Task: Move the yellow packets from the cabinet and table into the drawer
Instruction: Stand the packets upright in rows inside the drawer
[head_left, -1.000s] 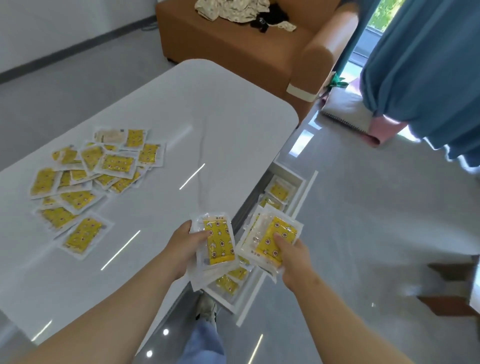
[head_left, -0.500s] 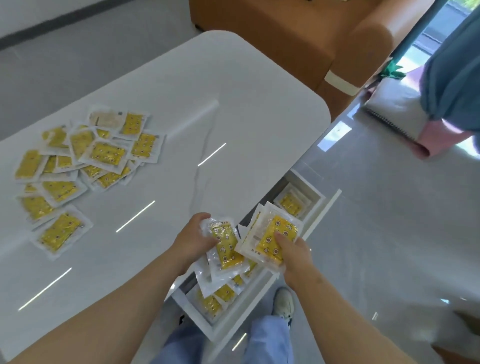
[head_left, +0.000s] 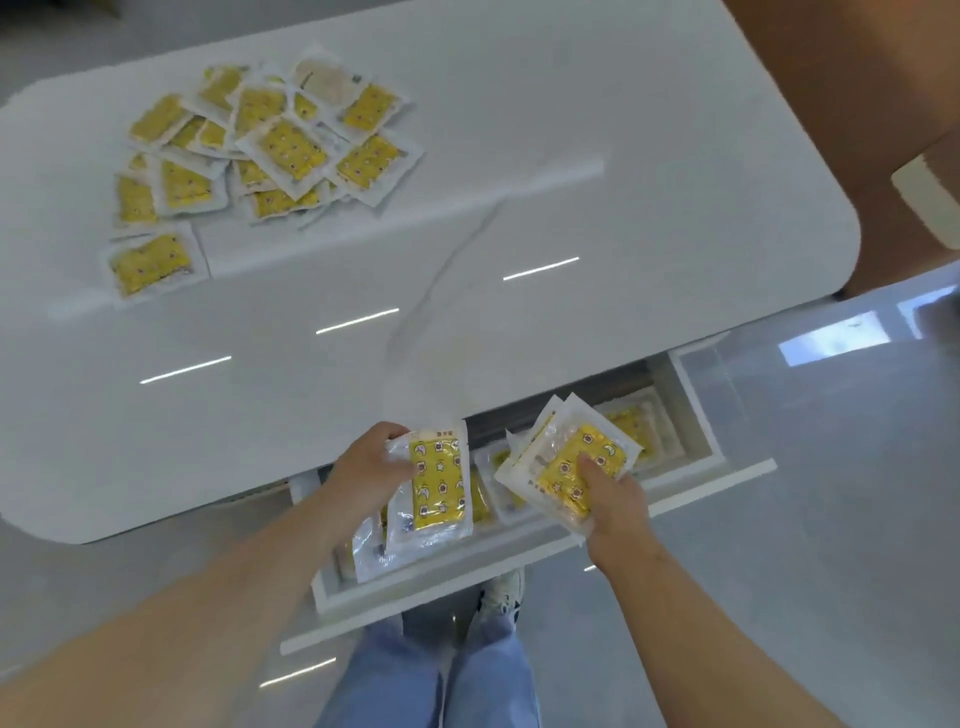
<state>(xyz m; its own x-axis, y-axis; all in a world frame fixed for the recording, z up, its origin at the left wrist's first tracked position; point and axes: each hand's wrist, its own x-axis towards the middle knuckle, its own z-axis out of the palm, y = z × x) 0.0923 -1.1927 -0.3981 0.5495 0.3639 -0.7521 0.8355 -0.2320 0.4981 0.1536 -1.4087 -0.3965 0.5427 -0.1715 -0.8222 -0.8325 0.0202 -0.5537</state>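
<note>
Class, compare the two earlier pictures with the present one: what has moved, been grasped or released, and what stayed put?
The view has tipped downward. Both hands seem lower, over the open drawer: the left hand still grips its packet bundle, the right hand its own stack. Nothing was released. The packet pile on the table is unmoved.

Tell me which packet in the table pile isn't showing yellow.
The pale packet at the far edge of the pile: its face looks whitish-beige, while the others around it on the table show yellow panels.
</note>
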